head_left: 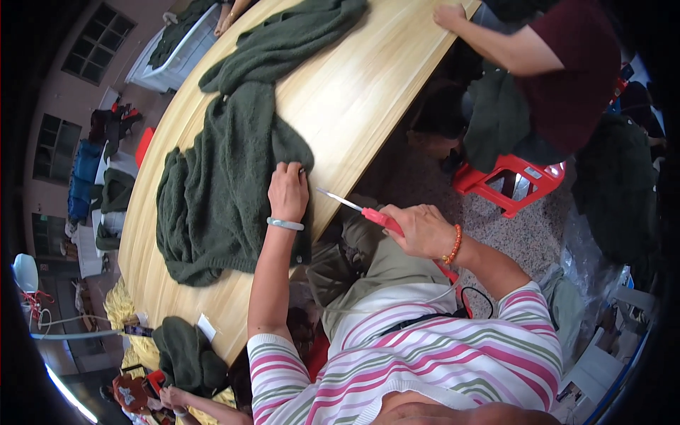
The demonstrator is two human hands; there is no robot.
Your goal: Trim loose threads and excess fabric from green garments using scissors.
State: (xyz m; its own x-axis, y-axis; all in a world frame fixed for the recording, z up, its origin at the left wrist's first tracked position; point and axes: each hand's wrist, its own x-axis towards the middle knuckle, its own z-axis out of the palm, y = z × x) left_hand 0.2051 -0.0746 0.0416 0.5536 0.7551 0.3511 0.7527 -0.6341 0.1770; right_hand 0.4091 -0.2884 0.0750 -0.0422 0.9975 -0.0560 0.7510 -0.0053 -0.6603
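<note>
A dark green knitted sweater [223, 170] lies spread and rumpled on the pale wooden table. My left hand [288, 191] rests on its right edge with the fingers curled, pinching the knit near a small dark spot that looks like a button. My right hand [423, 230] is wrapped around the red handle of a slim, silvery-bladed tool, which looks like scissors [375, 214]. The tip points left toward the sweater, held off the table's edge and apart from the cloth. How the fingers sit in the handle is partly hidden.
The curved wooden table [354, 92] carries another green knit [283, 46] at its far end and a green bundle [188, 354] at the near left. A co-worker in a dark red top [577, 71] sits at the right by a red stool [510, 185]. Another person's hand [172, 397] shows at lower left.
</note>
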